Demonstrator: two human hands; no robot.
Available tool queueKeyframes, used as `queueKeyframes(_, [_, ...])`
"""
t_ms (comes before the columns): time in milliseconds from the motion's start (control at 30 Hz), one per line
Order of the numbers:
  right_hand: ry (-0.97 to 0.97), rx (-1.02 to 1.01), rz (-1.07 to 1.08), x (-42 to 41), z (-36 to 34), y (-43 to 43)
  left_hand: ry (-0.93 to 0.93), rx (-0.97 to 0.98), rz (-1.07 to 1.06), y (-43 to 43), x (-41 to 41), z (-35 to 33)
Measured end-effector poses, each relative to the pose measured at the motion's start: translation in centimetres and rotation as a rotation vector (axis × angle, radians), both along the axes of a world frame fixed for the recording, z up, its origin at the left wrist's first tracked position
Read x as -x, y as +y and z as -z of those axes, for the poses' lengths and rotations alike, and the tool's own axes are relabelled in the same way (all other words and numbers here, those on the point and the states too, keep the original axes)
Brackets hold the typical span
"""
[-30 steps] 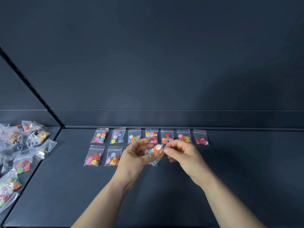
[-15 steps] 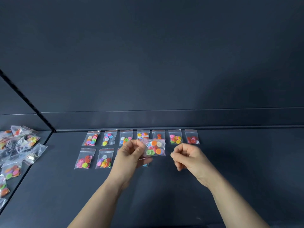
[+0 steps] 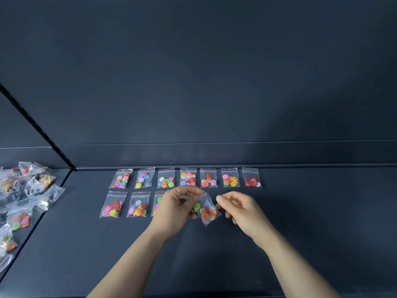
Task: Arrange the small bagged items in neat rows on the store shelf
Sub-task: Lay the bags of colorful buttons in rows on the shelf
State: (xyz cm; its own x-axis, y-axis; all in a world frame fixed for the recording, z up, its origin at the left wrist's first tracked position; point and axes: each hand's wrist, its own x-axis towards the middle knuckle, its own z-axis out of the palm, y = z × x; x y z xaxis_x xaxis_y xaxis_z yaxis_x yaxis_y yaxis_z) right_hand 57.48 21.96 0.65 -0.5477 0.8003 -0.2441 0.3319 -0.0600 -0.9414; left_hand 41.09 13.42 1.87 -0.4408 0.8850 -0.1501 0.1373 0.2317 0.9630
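Small clear bags of coloured buttons lie on the dark shelf [image 3: 300, 211]. The back row [image 3: 187, 178] holds several bags side by side. In the front row I see two whole bags [image 3: 113, 205] and a third bag [image 3: 158, 203] half hidden behind my left hand. My left hand [image 3: 176, 209] pinches the top of one more button bag [image 3: 207, 209], which hangs tilted just above the shelf, right of that third bag. My right hand [image 3: 240, 211] has its fingers curled, and its thumb and forefinger meet the bag's right edge.
A loose heap of unsorted bags [image 3: 21, 196] lies on the neighbouring shelf section at the left, past the divider seam [image 3: 64, 179]. The shelf's back wall [image 3: 214, 153] rises just behind the back row. Dark shelf surface stretches to the right of the rows.
The bag has dropped from in front of the back row to front-row height and now tilts. My right hand, apart from it half a second ago, has come back to its right edge.
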Motion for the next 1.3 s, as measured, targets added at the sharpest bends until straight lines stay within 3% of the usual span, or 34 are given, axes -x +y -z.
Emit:
queueKeyframes(133, [0.124, 0.037, -0.081, 1.0, -0.7, -0.4, 0.019, -0.004, 0.097, 0.4, -0.3, -0.4])
queueKeyframes(367, [0.164, 0.032, 0.065, 1.0, 0.3, 0.0, -0.211, 0.008, 0.035, 0.3, -0.8, 0.2])
queueKeyframes(433, [0.107, 0.001, 0.098, 1.1, 0.9, 0.1, -0.110, 0.017, -0.028, 0.2, -0.6, 0.7])
queueKeyframes(500, [-0.028, -0.114, 0.139, 1.1, 1.7, 0.4, 0.128, 0.049, -0.048, 0.0, 0.0, 1.3])
queueKeyframes(600, [-0.452, -0.505, 0.075, 0.9, 2.8, 0.8, 0.561, 0.066, -0.018, -0.8, 0.9, 2.3])
queueKeyframes(633, [-0.513, -0.601, 0.068, 0.7, 3.1, 0.7, 0.703, 0.047, 0.005, -1.0, 1.2, 2.6])
queueKeyframes(767, [-0.376, -0.760, -0.001, 0.2, 3.6, 0.6, 1.037, 0.008, 0.074, -1.2, 2.3, 4.1])
queueKeyframes(900, [-0.390, -0.774, -0.162, 0.5, 4.4, 0.9, 1.087, 0.055, 0.090, -1.2, 2.2, 4.4])
queueKeyframes(1300, [-0.360, -0.751, -0.186, 1.7, 4.2, 0.7, 1.002, 0.061, 0.076, -1.4, 2.0, 4.5])
